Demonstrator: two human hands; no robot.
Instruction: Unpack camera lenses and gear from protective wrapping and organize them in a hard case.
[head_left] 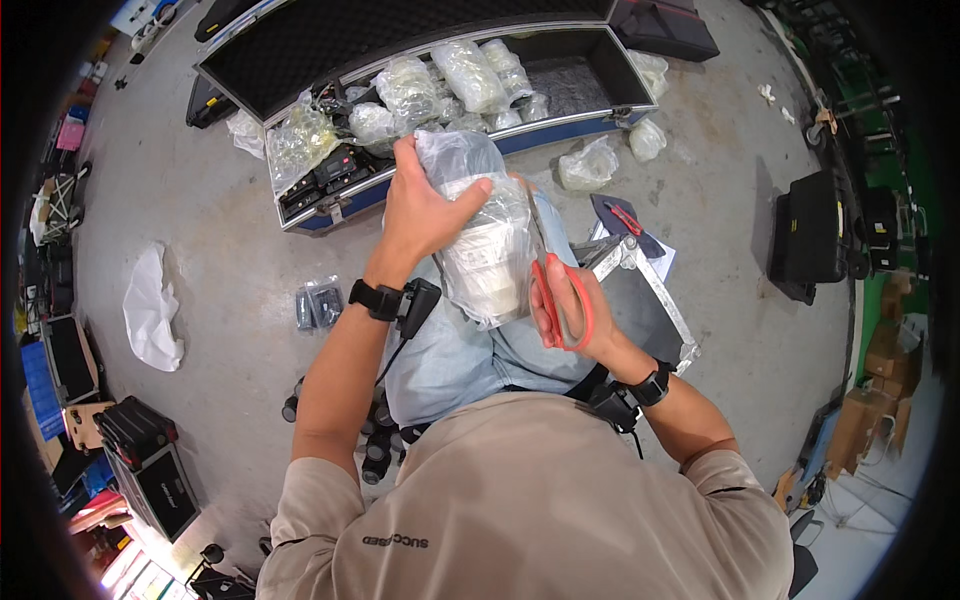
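Above my lap, my left hand point(425, 210) grips a whitish bundle in clear bubble wrap point(487, 255) near its upper end, thumb across the front. The wrapping hides what is inside. My right hand point(602, 322) is closed round the handles of scissors with red grips point(542, 290). Their blades point away from me along the bundle's right side, and I cannot tell whether they touch the wrap. Just beyond the bundle stands an open blue-edged flight case point(560, 133) holding several more bubble-wrapped pieces point(470, 78) and some black gear point(335, 172).
Right of my knees is a metal-edged case point(640, 310), with a red cutter point(625, 218) on a dark pouch beyond it. Loose bubble wrap point(588, 164) and a white sheet point(153, 308) lie on the floor. A black case point(812, 230) stands at the right.
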